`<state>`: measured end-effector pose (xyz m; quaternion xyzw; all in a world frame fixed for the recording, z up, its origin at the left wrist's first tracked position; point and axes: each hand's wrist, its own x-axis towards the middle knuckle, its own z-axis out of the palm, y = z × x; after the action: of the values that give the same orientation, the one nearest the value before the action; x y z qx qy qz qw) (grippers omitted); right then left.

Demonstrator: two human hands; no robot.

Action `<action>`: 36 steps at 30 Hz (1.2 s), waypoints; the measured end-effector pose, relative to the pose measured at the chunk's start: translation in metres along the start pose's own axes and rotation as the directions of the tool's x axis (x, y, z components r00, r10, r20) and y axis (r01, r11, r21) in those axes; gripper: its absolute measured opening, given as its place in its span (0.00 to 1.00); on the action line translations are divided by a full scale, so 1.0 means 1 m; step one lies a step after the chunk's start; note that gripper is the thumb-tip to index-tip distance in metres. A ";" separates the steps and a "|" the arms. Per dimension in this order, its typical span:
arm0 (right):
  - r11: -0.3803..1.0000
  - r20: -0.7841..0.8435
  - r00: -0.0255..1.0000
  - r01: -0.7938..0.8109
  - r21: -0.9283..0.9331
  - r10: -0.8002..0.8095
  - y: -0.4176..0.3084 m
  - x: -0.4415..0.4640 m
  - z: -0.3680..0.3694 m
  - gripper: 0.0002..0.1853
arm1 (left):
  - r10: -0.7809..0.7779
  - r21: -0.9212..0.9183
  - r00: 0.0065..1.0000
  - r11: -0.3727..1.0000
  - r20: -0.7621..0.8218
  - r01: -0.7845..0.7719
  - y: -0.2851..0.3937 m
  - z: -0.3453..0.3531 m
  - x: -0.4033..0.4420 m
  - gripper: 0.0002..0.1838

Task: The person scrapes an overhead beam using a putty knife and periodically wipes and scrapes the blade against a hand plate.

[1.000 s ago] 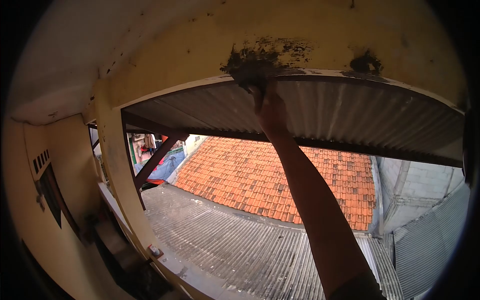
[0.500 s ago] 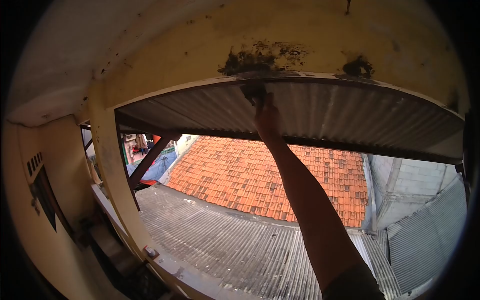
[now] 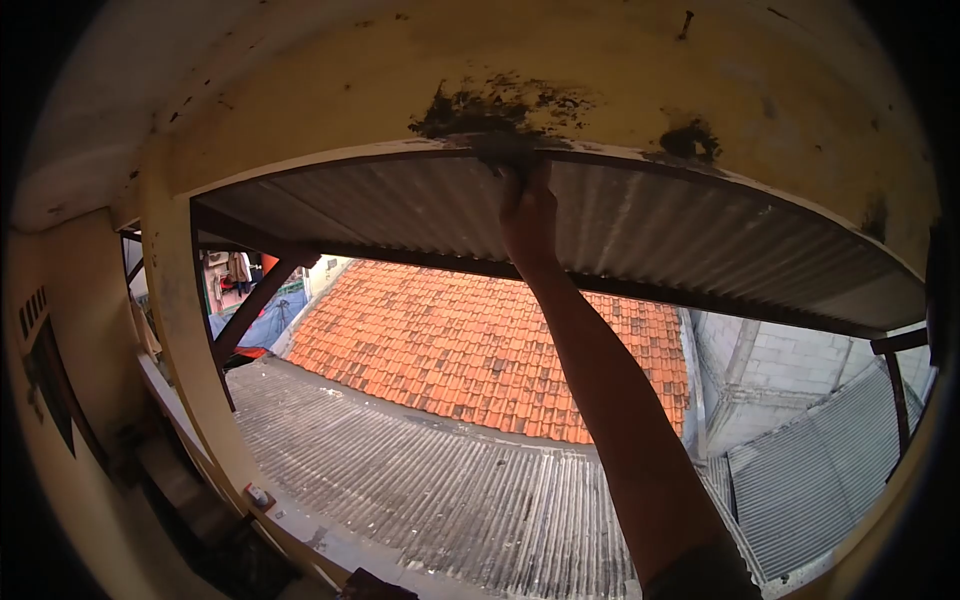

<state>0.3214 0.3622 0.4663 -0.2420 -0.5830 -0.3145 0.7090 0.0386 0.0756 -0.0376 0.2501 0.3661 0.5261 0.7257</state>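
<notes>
My right hand [image 3: 528,215] is raised at the end of an outstretched arm, its fingers closed around a dark, broad-headed hand tool [image 3: 505,152]. The tool's head is pressed to the lower edge of a yellow wall beam [image 3: 330,130], and shadow hides its exact kind. Directly above it spreads a rough black patch [image 3: 480,105] with streaky edges. To the right is a smaller black patch [image 3: 690,140] on the same beam. My left hand is out of view.
A corrugated awning [image 3: 660,220] slopes out behind my hand. Below lie an orange tiled roof [image 3: 480,340] and a grey corrugated roof [image 3: 400,470]. A yellow pillar [image 3: 185,320] stands left. A small box [image 3: 258,496] sits on the ledge. A nail [image 3: 686,25] sticks out above.
My right hand has moved up slightly, bringing the tool's head from below the beam onto its lower edge. The camera view has shifted, so the surroundings appear farther left.
</notes>
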 end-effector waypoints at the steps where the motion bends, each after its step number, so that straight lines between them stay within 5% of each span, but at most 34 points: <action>1: 1.000 0.000 1.000 0.000 0.000 0.000 0.001 0.002 0.004 0.17 | 0.000 -0.003 1.000 1.000 0.000 0.000 0.000 -0.001 0.000 0.21; 3: 0.988 -0.007 0.989 -0.149 -0.048 0.149 0.005 0.003 0.006 0.20 | -0.002 -0.002 1.000 1.000 -0.003 0.002 -0.001 0.002 -0.002 0.21; 6: 0.975 -0.002 0.994 -0.110 -0.191 0.112 0.036 -0.002 0.015 0.21 | -0.002 -0.005 1.000 1.000 -0.009 0.002 -0.001 0.002 -0.012 0.22; 10: 0.986 0.039 0.992 -0.115 -0.119 0.120 0.046 -0.011 0.012 0.22 | 0.005 -0.013 1.000 1.000 0.012 -0.005 -0.002 0.002 -0.019 0.22; 15: 0.821 0.080 0.845 -0.486 -0.299 0.529 0.027 -0.050 -0.035 0.19 | 0.003 -0.028 0.999 1.000 0.036 -0.002 -0.003 -0.002 -0.028 0.22; 18: 0.908 -0.031 0.931 -0.361 -0.214 0.363 0.022 -0.101 -0.070 0.18 | 0.005 -0.040 0.998 0.999 0.059 -0.003 -0.002 -0.003 -0.032 0.23; 20: 0.873 -0.062 0.893 -0.449 -0.192 0.446 0.008 -0.126 -0.086 0.18 | 0.010 -0.049 0.997 0.999 0.076 -0.007 -0.001 -0.003 -0.033 0.23; 22: 0.770 0.156 0.764 -0.638 0.033 0.626 -0.019 -0.185 -0.131 0.19 | 0.017 -0.066 0.995 0.998 0.102 -0.010 0.000 -0.005 -0.033 0.23; 26: 0.099 0.583 0.194 -0.977 0.192 0.789 -0.108 -0.294 -0.220 0.26 | 0.053 -0.110 0.976 0.993 0.211 -0.030 0.006 0.000 -0.026 0.23; 27: -0.054 0.685 0.145 -0.964 0.260 0.714 -0.129 -0.321 -0.237 0.28 | 0.074 -0.138 0.961 0.990 0.266 -0.038 0.010 0.004 -0.021 0.23; 29: -0.002 0.686 0.165 -0.972 0.236 0.708 -0.166 -0.357 -0.263 0.30 | 0.065 -0.164 0.901 0.986 0.430 0.007 0.016 0.008 -0.009 0.22; 32: -0.198 0.717 -0.039 -0.970 0.140 0.696 -0.194 -0.382 -0.291 0.27 | 0.037 -0.060 0.930 0.998 0.366 -0.016 0.036 0.062 -0.017 0.20; 33: 0.151 0.625 0.139 -0.988 0.034 0.768 -0.195 -0.405 -0.297 0.25 | 0.013 0.050 0.935 0.998 0.355 -0.033 0.037 0.071 -0.023 0.21; 34: 0.350 0.628 0.274 -0.937 0.003 0.729 -0.201 -0.402 -0.302 0.23 | 0.000 0.189 0.935 0.979 0.354 -0.072 0.035 0.080 -0.026 0.21; 35: 0.534 0.618 0.404 -0.845 -0.030 0.674 -0.208 -0.398 -0.308 0.21 | 0.309 0.414 0.785 0.715 0.537 -0.564 0.039 0.089 -0.021 0.21; 36: 0.596 0.617 0.470 -0.803 0.001 0.632 -0.217 -0.381 -0.309 0.21 | 0.368 0.466 0.654 0.483 0.661 -0.742 0.042 0.097 -0.026 0.21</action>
<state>0.3246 0.0566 0.0254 -0.4393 -0.6422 0.1917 0.5982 0.0869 0.0669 0.0591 0.7353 0.2412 0.4771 0.4165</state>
